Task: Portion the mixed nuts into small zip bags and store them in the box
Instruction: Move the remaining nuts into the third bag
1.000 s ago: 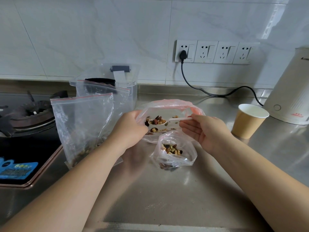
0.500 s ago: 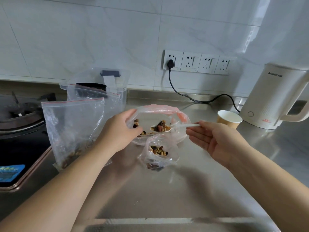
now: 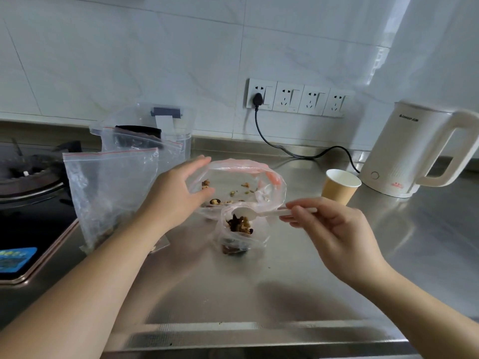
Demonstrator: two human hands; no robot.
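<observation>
Pinching the white spoon (image 3: 255, 213) in our right hand (image 3: 334, 229) over the small zip bag (image 3: 239, 230), we grip the big nut bag's (image 3: 243, 187) rim with our left hand (image 3: 178, 195).

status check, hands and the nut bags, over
Left hand holds the big bag open at its rim. Right hand pinches the white spoon, bowl over the small bag of nuts. Nothing in the way.
</observation>
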